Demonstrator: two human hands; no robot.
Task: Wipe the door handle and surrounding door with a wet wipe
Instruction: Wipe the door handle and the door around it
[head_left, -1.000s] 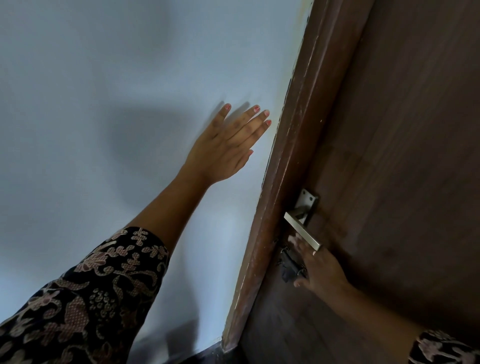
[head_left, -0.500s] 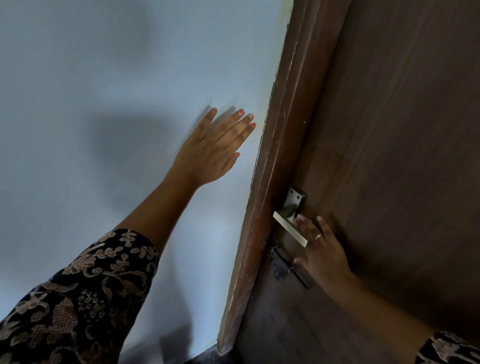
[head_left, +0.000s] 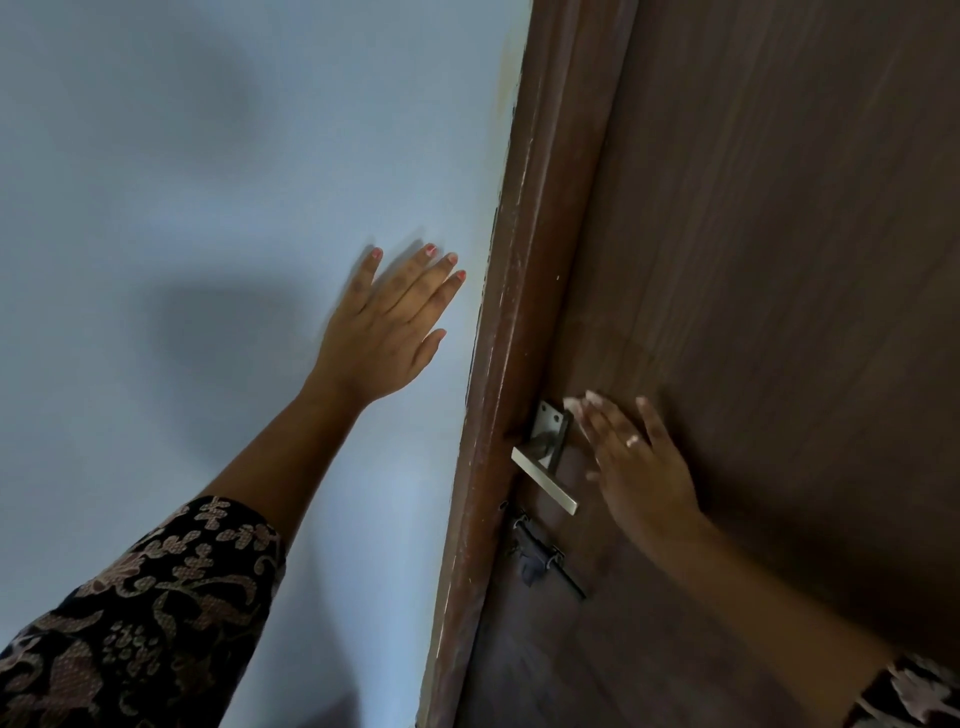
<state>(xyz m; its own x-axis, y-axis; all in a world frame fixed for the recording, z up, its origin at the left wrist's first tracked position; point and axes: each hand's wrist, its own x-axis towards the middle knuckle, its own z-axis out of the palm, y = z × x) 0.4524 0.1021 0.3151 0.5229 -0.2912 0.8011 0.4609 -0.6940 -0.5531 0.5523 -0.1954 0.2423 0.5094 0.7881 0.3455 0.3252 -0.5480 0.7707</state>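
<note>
The silver lever door handle (head_left: 543, 480) sticks out from its plate near the left edge of the dark brown wooden door (head_left: 779, 234). My right hand (head_left: 639, 467) lies flat on the door just right of the handle, fingers spread and blurred by motion. A small pale bit of the wet wipe (head_left: 573, 404) shows under its fingertips, beside the handle plate; the rest is hidden by the palm. My left hand (head_left: 384, 332) rests open and flat on the wall, left of the door frame, holding nothing.
A reddish-brown door frame (head_left: 519, 312) runs diagonally between the pale blue wall (head_left: 208, 182) and the door. A dark sliding bolt latch (head_left: 543, 558) sits just below the handle. Patterned dark sleeves cover both forearms.
My right hand has moved up from below the handle to the door panel beside and above it. My left hand stays pressed on the wall.
</note>
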